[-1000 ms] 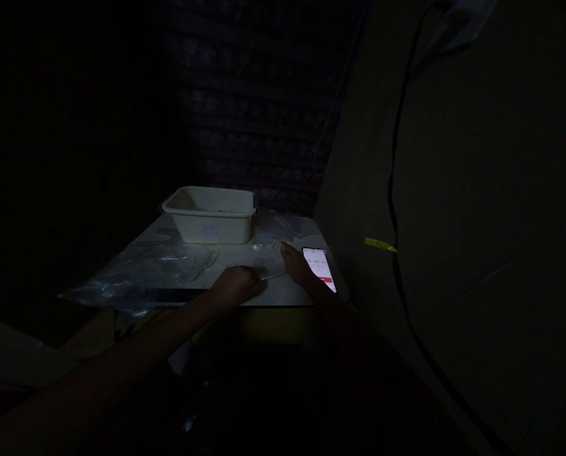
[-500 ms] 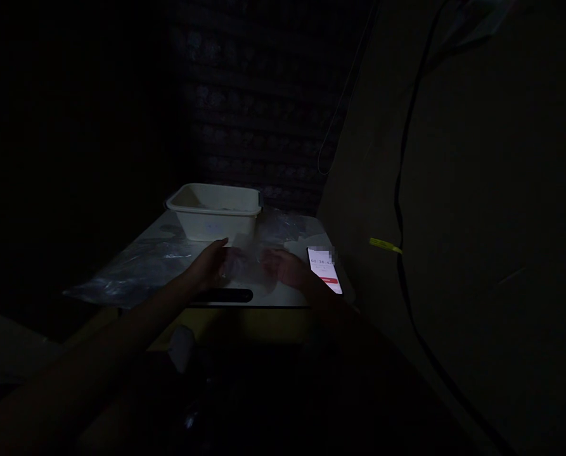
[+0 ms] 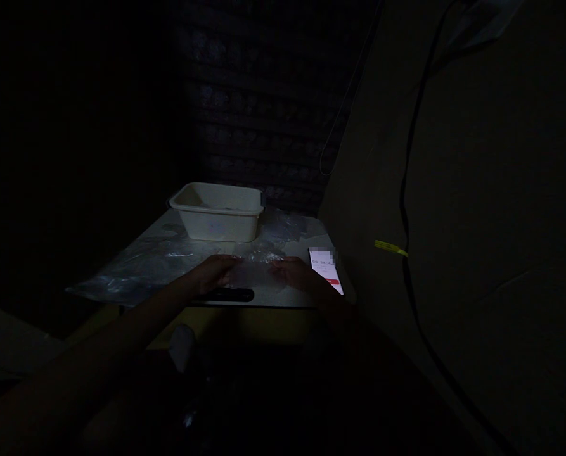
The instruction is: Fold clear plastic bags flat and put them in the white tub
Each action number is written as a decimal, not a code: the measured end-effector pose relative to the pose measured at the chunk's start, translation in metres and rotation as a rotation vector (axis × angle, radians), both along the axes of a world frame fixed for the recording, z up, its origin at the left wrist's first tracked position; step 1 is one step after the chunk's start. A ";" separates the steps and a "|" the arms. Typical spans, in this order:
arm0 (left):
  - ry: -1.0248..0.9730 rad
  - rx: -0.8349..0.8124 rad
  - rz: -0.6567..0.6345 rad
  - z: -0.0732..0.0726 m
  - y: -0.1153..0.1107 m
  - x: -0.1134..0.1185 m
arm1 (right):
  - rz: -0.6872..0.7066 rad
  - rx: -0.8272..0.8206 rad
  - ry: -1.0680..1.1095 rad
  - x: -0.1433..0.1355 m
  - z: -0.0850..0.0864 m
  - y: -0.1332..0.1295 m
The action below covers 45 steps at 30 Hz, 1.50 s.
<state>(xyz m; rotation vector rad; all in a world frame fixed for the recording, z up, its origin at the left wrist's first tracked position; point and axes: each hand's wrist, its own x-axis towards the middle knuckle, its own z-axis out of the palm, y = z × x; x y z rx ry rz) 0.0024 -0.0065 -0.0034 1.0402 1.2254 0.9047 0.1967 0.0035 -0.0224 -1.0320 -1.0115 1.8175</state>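
A clear plastic piece spans the gap between my two hands, low over the front of the white table. My left hand grips its left side, fingers closed. At its right side my right hand holds on with closed fingers. Just behind them stands a cream plastic tub; what lies inside is too dark to make out. More clear plastic is spread over the table's left part, hanging past its edge.
A lit phone lies at the table's right edge. Behind the tub's right side is crumpled clear plastic. A dark cable with a yellow tag hangs on the right wall.
The fingers of both hands have closed on the plastic piece, and the left thumb, raised before, is down. The view has shifted slightly.
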 end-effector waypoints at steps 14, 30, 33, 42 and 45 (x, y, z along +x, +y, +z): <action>-0.114 -0.081 -0.033 -0.009 0.005 -0.006 | 0.028 0.147 -0.029 0.013 -0.010 0.009; 1.119 0.823 -0.544 -0.022 -0.002 -0.001 | -0.207 0.657 -0.876 0.016 0.010 0.009; 1.304 0.849 -0.609 -0.031 0.000 0.000 | -0.298 0.815 -1.064 -0.001 0.009 0.001; 1.358 0.864 -0.677 -0.037 0.000 -0.004 | 0.168 1.115 -1.409 -0.057 -0.016 -0.025; 1.375 0.878 -0.676 -0.037 -0.001 -0.005 | 0.185 1.053 -1.479 -0.054 -0.018 -0.027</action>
